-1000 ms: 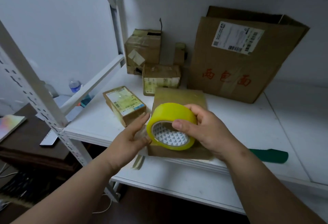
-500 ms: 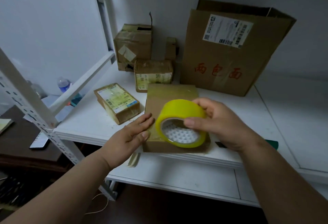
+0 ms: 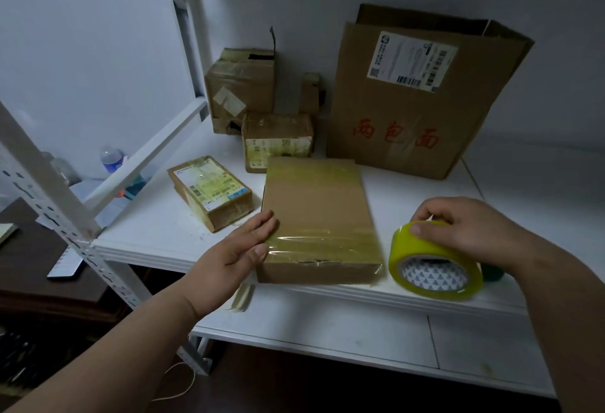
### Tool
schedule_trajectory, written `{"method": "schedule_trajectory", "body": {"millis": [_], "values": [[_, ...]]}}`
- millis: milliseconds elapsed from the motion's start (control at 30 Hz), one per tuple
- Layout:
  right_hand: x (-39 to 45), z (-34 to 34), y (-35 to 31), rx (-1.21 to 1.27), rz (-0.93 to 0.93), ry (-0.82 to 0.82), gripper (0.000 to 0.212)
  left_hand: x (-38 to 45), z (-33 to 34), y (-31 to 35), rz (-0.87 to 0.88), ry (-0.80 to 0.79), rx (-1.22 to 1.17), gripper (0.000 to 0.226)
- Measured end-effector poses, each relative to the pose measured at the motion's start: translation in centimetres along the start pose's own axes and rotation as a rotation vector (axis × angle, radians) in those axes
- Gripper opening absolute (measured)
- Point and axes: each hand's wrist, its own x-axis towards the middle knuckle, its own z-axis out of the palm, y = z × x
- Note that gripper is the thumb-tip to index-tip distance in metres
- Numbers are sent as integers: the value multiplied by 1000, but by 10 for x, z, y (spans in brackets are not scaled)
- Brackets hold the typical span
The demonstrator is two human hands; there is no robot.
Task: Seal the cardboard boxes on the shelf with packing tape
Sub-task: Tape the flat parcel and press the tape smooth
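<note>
A: Head view first: what writing can you read?

B: Three red characters on the front of the large box in the upper right of the frame, above a band of clear tape. Its white shipping label has barcodes, but the print is too small to read. The small labelled box at centre left carries a pale label with barcodes and a blue strip, also illegible.

A: And the flat box?

B: The flat box lies at frame centre on the white shelf, its long axis running from the near shelf edge towards the back wall. Glossy tape bands cross its near and far ends.

A: The hands?

B: The left hand rests against the box's left edge, fingers straight and together. The right hand pinches the top of the yellow tape roll, which stands on edge at lower right, just beside the box, its core facing the camera.

A: Anything hidden?

B: A green object is mostly covered by the roll and the wrist. Behind, a taped box sits in front of an opened box, and a narrow carton is partly hidden. A bottle shows behind the shelf rail at left.
</note>
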Motion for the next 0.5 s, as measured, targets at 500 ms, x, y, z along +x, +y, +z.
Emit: {"method": "schedule_trajectory", "body": {"millis": [500], "values": [[6,18,-13,-152,43,-36,12,-3,29,24,334,-18,974,65]]}}
